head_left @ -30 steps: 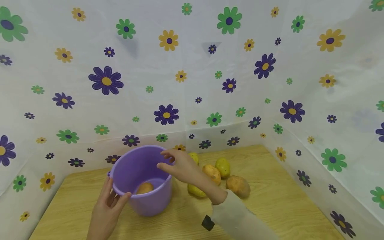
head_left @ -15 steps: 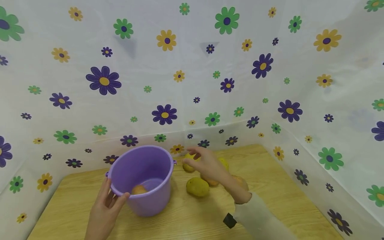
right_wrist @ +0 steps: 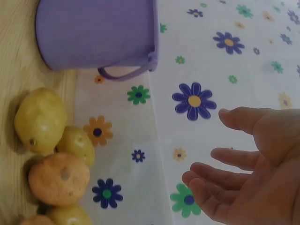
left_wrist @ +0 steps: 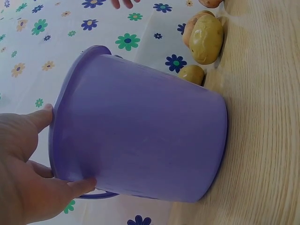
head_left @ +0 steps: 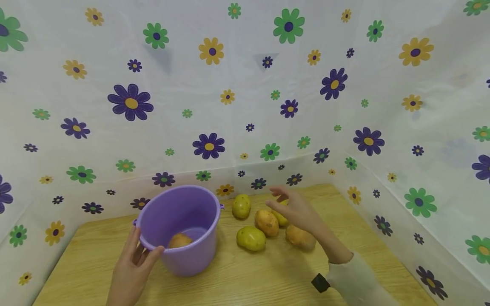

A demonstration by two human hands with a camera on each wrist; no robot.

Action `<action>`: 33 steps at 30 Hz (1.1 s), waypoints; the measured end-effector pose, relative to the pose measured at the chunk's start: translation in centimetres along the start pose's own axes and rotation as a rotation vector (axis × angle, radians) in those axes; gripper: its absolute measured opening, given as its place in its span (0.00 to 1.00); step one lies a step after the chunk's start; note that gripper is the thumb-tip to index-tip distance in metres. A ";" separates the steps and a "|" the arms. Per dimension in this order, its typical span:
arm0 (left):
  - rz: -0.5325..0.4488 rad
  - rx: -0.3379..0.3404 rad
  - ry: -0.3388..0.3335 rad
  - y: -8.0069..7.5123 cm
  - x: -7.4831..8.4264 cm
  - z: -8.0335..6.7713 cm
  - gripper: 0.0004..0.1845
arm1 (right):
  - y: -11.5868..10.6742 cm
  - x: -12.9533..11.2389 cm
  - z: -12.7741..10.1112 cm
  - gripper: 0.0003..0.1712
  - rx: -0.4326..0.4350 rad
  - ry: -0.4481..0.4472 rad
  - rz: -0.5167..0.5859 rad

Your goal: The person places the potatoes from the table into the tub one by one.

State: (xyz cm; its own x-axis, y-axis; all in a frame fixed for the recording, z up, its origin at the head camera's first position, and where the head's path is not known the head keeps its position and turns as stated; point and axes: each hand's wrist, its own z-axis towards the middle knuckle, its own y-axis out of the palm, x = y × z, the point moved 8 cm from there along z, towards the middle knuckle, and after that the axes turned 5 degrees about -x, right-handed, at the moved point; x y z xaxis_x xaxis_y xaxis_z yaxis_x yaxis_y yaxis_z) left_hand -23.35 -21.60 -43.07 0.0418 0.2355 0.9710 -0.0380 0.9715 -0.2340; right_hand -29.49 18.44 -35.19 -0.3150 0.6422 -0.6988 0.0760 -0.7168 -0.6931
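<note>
A purple bucket [head_left: 191, 261] stands on the table. My left hand [head_left: 132, 267] holds its rim at the near left, with thumb and fingers spread along the edge. Inside the bucket lies one brown potato [head_left: 180, 241]. To the right of it are a yellow potato [head_left: 251, 239], another yellow one farther back, a brown potato [head_left: 266, 223] and a second brown potato [head_left: 300, 239]. A further yellow potato [head_left: 280, 218] is partly covered by my right hand [head_left: 300, 212]. That hand hovers above these potatoes, fingers loosely bent, holding nothing; the right wrist view shows its palm bare.
The wooden table [head_left: 245, 284] meets a white, flower-printed sheet [head_left: 237, 106] at the back and both sides. The bucket's handle [right_wrist: 124, 75] hangs down on its far side in the right wrist view. A black block [head_left: 320, 282] sits at my right cuff.
My right hand has moved away from the bucket's opening to the right, over the potatoes. The potato in the bucket has shifted slightly. My left hand stays on the rim.
</note>
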 end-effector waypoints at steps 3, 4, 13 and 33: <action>-0.004 0.002 -0.011 -0.1 0.1 -0.1 0.51 | -1.0 0.9 -0.6 0.29 0.025 0.004 -0.032; -0.003 0.000 -0.018 -0.1 0.1 0.0 0.51 | -1.4 1.2 -0.8 0.29 0.034 0.007 -0.040; 0.044 -0.011 -0.087 -0.1 -0.2 0.0 0.54 | -4.4 4.6 -2.8 0.28 0.114 0.043 -0.071; 0.053 -0.006 -0.110 0.0 -0.4 0.2 0.54 | -6.3 7.7 -5.2 0.29 0.133 0.074 -0.108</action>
State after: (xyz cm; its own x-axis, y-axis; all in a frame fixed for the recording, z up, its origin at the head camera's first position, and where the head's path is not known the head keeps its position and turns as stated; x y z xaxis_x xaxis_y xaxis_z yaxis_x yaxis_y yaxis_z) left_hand -23.55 -21.69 -43.42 -0.0698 0.2824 0.9568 -0.0308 0.9580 -0.2850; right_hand -27.48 29.34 -37.13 -0.2437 0.7322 -0.6360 -0.0815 -0.6689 -0.7388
